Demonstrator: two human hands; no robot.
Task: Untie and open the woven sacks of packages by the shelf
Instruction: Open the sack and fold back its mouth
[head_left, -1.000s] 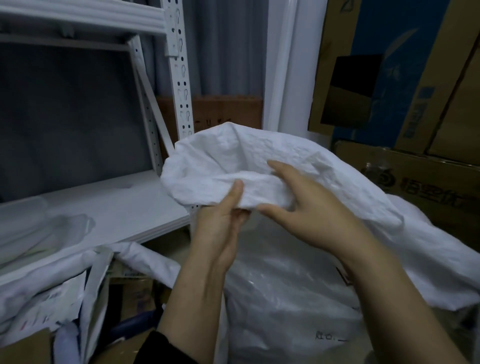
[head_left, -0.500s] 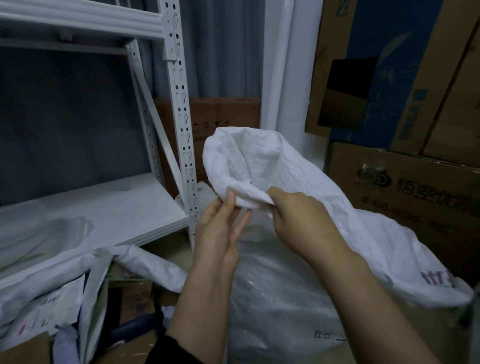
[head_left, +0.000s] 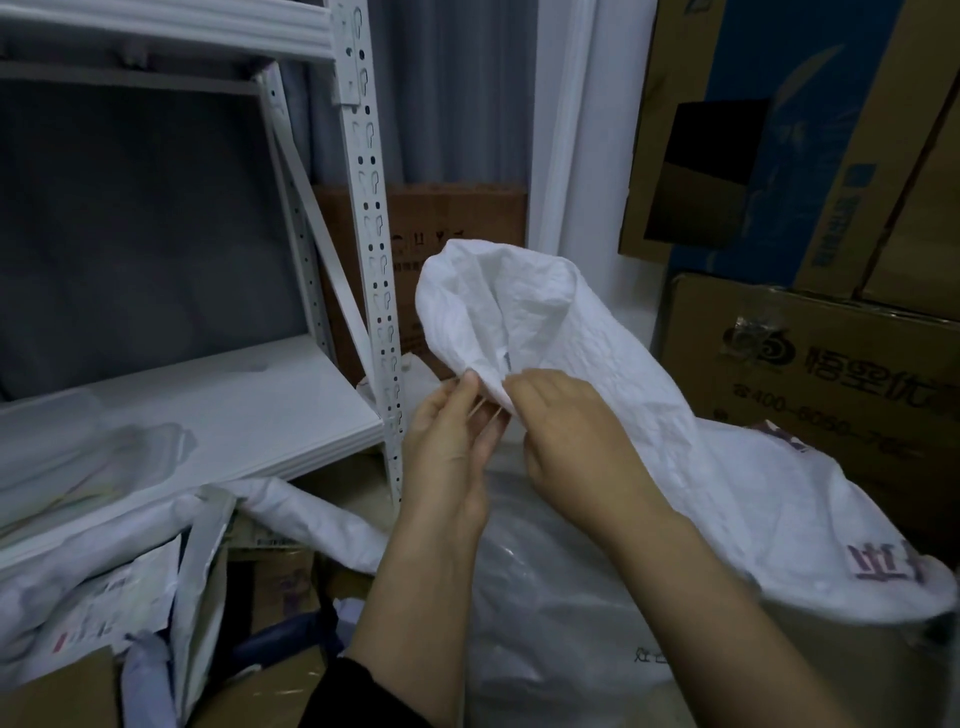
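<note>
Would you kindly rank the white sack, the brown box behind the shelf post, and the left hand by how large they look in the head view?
1. White sack, clearly largest.
2. Brown box, partly hidden by the sack.
3. Left hand, though it is nearer the camera, so its rank against the box is unsure.

A white metal shelving unit (head_left: 371, 249) with a perforated upright is standing at the left, its white shelf board (head_left: 218, 415) catching dim, bluish light. Grey curtain folds (head_left: 452, 88) are hanging behind it, and stacked cardboard boxes (head_left: 810, 156) are filling the right side.
</note>
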